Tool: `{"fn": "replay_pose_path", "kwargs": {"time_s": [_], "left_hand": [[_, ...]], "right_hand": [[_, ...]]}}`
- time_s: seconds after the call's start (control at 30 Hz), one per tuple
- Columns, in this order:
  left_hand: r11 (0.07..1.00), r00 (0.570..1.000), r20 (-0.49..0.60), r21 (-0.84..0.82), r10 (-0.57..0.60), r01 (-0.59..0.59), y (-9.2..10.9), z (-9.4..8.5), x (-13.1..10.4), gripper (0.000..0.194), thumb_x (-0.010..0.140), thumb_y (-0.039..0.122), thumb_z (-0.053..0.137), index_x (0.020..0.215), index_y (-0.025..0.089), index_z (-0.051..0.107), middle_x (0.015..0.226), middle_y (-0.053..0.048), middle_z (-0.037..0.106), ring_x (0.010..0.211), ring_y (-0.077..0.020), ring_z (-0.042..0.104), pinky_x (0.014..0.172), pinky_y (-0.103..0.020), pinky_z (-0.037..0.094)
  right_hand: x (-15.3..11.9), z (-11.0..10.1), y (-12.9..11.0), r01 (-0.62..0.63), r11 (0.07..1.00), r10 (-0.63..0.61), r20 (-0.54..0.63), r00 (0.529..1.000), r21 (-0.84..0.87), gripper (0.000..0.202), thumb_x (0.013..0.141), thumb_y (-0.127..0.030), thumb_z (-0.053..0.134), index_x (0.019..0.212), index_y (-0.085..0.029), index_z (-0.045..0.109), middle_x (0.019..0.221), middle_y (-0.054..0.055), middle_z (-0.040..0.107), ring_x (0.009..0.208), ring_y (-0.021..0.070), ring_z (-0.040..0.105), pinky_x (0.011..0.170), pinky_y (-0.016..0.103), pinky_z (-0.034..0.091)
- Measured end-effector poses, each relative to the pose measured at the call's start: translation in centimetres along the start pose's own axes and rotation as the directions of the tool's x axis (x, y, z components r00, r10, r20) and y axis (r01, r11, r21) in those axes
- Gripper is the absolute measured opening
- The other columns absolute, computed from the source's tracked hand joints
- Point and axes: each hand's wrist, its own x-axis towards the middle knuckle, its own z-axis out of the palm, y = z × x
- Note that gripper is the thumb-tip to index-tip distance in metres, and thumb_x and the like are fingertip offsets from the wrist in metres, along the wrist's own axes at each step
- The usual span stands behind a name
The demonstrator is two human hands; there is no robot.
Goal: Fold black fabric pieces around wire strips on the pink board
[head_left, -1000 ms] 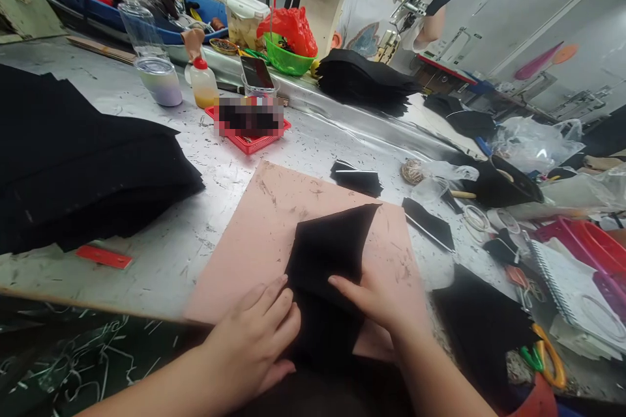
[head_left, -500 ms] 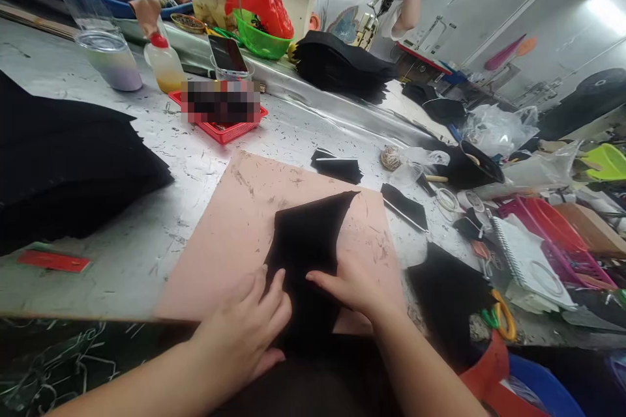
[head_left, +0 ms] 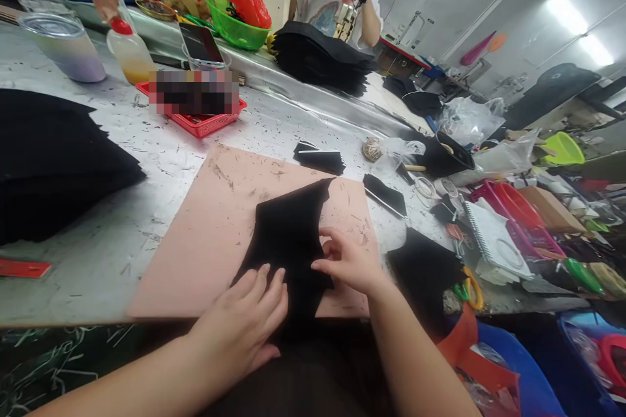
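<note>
In front of you, the black fabric piece (head_left: 288, 228) lies on the pink board (head_left: 190, 241), at the near side of the worktop (head_left: 98, 260), and its near part goes beyond the board's near edge. Your left hand (head_left: 242, 326) rests over the near left part of this fabric, with its fingers open and somewhat spread. Your right hand (head_left: 355, 264) is at the right edge of the fabric; its fingers are bent, with a gap between thumb and index finger, and I cannot tell whether they pinch the edge. To the left of the board is a thick stack of black fabric (head_left: 53, 163). Just beyond the board's far edge there are small black strips (head_left: 320, 161) with a white line. To the right lies another black piece (head_left: 423, 267), and next to it are scissors (head_left: 472, 290) with an orange and green handle, near a spiral notebook (head_left: 493, 234).
</note>
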Motion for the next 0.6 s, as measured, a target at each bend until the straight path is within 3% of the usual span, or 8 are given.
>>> {"fn": "replay_pose_path", "kwargs": {"time_s": [0.13, 0.33, 0.47, 0.6], "left_hand": [[0.999, 0.999, 0.038, -0.018, -0.026, 0.027, 0.0, -0.5, 0.3, 0.06, 0.068, 0.058, 0.063, 0.113, 0.019, 0.061, 0.129, -0.005, 0.053, 0.112, -0.0326, 0.05, 0.093, -0.038, 0.033], [0.996, 0.996, -0.017, -0.02, 0.089, -0.09, 0.3, 0.7, 0.9, 0.063, 0.072, 0.061, 0.057, 0.109, 0.011, 0.061, 0.121, -0.018, 0.057, 0.109, -0.0325, 0.052, 0.091, -0.04, 0.032], [0.994, 0.994, 0.008, -0.011, 0.107, -0.106, 0.8, 1.0, 1.7, 0.066, 0.068, 0.064, 0.059, 0.113, 0.016, 0.059, 0.126, -0.013, 0.055, 0.104, -0.0354, 0.054, 0.085, -0.041, 0.034], [0.985, 0.984, 0.037, 0.002, 0.175, -0.175, 1.2, 1.0, 2.7, 0.064, 0.075, 0.063, 0.052, 0.114, 0.013, 0.058, 0.122, -0.016, 0.057, 0.107, -0.0334, 0.052, 0.086, -0.041, 0.033]], "right_hand": [[0.1, 0.1, -0.2, -0.029, 0.999, 0.029, -0.005, 1.0, -0.023, 0.05, 0.066, -0.019, 0.067, 0.112, -0.018, 0.048, 0.063, -0.006, 0.051, 0.062, 0.014, 0.053, 0.057, 0.027, 0.044], [0.1, 0.3, -0.8, -0.039, 0.991, 0.032, -0.059, 0.998, -0.126, 0.048, 0.066, -0.014, 0.069, 0.11, -0.019, 0.05, 0.062, -0.008, 0.051, 0.058, 0.0123, 0.053, 0.057, 0.026, 0.042], [0.1, 0.5, -0.7, -0.03, 0.982, 0.015, -0.077, 0.997, -0.187, 0.045, 0.067, -0.012, 0.067, 0.109, -0.018, 0.051, 0.062, -0.008, 0.05, 0.058, 0.0116, 0.052, 0.057, 0.025, 0.042], [0.0, 0.7, -0.6, 0.001, 0.964, -0.027, -0.092, 0.995, -0.266, 0.042, 0.067, -0.012, 0.067, 0.106, -0.019, 0.051, 0.065, -0.007, 0.051, 0.059, 0.012, 0.053, 0.057, 0.024, 0.041]]}}
